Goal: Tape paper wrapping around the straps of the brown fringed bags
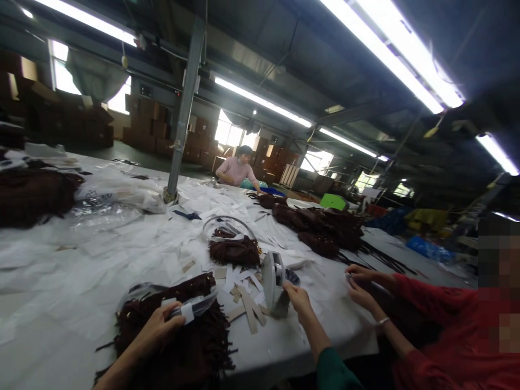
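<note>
A dark brown fringed bag (179, 346) lies on the table directly before me. My left hand (164, 322) is closed around its strap (199, 307), which is covered in clear plastic with a white band wrapped round it. Just right of the bag stands a grey tape dispenser (270, 281). Against the dispenser's right side, my right hand (298, 300) has its fingers pinched together; what lies between them is too small to make out. Paper strips (247, 309) in beige and white are scattered between the bag and the dispenser.
Another fringed bag (233, 249) sits behind the strips, and a dark heap of bags (320, 225) lies further right. A co-worker's hands (361, 287), in red sleeves, work close on my right. A metal post (184, 108) rises from the paper-littered table (44, 287). Someone in pink (238, 170) leans over its far side.
</note>
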`<state>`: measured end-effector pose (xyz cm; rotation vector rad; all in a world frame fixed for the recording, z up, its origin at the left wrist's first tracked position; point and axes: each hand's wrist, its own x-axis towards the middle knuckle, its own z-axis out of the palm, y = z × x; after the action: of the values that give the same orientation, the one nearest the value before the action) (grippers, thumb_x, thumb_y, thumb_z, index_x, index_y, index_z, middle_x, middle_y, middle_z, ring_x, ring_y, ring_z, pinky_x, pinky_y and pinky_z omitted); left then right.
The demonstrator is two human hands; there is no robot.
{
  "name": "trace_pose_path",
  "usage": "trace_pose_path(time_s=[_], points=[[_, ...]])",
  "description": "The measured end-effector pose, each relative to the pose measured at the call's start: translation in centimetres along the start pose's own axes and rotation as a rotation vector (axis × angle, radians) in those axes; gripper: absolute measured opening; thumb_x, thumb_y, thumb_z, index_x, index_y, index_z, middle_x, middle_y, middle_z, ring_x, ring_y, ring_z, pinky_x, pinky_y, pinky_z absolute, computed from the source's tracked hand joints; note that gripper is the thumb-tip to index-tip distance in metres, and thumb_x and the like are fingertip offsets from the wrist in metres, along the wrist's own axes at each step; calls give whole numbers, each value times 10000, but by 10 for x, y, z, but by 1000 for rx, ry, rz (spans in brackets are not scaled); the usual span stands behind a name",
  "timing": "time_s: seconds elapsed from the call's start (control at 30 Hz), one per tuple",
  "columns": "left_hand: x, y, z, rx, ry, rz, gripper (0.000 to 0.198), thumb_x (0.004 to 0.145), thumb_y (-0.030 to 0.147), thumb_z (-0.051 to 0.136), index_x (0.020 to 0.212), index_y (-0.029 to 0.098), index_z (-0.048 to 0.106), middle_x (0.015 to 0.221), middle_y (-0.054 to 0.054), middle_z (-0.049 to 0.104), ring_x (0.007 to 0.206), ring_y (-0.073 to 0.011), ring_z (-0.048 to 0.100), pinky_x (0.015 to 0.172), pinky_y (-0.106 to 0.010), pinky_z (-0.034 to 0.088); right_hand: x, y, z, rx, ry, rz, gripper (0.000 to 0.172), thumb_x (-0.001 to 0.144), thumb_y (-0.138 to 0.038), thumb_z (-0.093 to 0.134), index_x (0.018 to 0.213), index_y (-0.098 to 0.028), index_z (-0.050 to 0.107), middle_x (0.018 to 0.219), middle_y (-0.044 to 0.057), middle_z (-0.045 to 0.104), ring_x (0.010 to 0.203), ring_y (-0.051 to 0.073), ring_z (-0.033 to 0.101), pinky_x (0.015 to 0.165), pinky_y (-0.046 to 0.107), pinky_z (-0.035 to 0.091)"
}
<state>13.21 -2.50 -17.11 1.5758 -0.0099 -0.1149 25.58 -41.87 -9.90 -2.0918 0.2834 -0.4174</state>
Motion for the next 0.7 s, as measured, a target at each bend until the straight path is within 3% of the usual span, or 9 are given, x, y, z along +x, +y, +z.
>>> trace_pose_path(time_s=[0.13,0.33,0.57,0.7], points=[[0,-2,-1,19,11,34,350,687,486,653,778,151,612,592,31,482,540,-126,425,487,-217,317,2,-5,0,75,6,56,366,811,-481,643,687,-136,637,510,-51,563,457,95,519,504,235,427],[-10,10,4,-14,50,42,314,720,444,646,794,144,591,577,49,456,497,-97,398,455,-195,297,-7,-6,-13,140,53,51,485,605,-581,713,696,-105,728,475,11,602,578,190,586,564,284,442],[-13,12,4,-42,22,-13,348,719,484,646,809,157,566,551,71,420,396,-70,360,370,-179,264,-48,25,-4,49,17,69,572,621,-673,577,629,-118,715,520,68,632,520,192,572,480,273,405],[-10,9,2,-26,2,-27,364,709,498,644,809,156,573,560,66,429,399,-74,357,361,-183,261,-55,39,-3,-65,40,68,446,616,-594,568,494,-175,661,462,77,609,524,225,580,486,284,379]])
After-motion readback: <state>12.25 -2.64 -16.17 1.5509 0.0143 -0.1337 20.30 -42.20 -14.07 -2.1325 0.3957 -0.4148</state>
